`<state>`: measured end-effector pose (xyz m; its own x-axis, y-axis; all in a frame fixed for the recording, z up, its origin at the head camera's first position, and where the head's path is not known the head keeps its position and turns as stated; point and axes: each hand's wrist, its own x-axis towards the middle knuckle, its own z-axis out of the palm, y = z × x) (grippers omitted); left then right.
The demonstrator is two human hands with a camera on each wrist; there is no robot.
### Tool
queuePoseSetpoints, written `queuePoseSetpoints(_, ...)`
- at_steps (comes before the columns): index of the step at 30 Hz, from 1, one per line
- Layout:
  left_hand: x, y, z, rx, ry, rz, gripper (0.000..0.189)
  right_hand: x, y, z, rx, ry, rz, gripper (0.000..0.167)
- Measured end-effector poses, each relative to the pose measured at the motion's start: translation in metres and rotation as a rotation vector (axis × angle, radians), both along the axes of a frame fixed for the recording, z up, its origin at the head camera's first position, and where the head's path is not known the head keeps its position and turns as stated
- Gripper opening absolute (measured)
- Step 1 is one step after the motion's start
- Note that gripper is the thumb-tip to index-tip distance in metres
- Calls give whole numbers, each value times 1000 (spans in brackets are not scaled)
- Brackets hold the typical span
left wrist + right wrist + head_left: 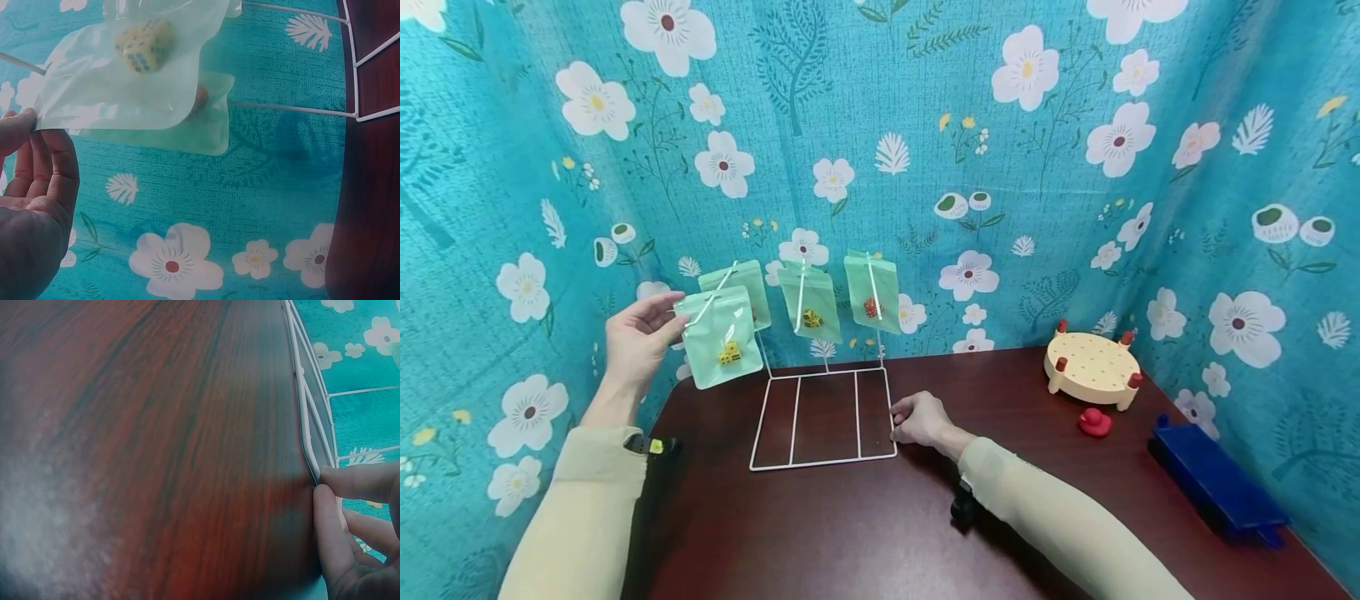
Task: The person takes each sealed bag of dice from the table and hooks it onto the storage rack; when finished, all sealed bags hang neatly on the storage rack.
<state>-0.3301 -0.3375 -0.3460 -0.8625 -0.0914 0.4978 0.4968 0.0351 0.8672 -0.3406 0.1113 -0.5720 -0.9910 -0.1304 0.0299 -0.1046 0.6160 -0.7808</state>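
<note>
My left hand point(643, 333) pinches the upper left corner of a pale green zip bag point(703, 325) between thumb and fingers. A yellow die point(730, 352) shows through it. This bag hangs at a prong of a white wire rack point(823, 462). Another green bag point(752, 287) hangs behind it, largely covered. Farther right on the rack hang a bag point(801, 283) with a yellow die and a bag point(883, 283) with a red-orange die. My right hand point(921, 419) pinches the right side wire of the rack's base, seen close in the right wrist view.
At the back right of the dark wooden table point(865, 533) stands a round cream pegboard stool point(1090, 360) with red-tipped legs. A red rubber duck point(1094, 422) sits in front of it. A blue tray-like object point(1217, 479) lies by the right edge. A floral curtain point(865, 100) closes the back.
</note>
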Motion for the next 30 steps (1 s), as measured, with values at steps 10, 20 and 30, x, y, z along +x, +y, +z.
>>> queuePoseSetpoints(10, -19, 7, -3, -5, -52, 65, 38, -11, 1, -13, 7, -47, -18, 41)
queuePoseSetpoints(20, -33, 17, -4, -71, -39, 227, 34, 25, -8, 34, -38, -55, -21, 39)
queuePoseSetpoints(30, -36, 21, -4, -93, -91, 268, 33, 7, -1, 12, -21, -28, 0, 40)
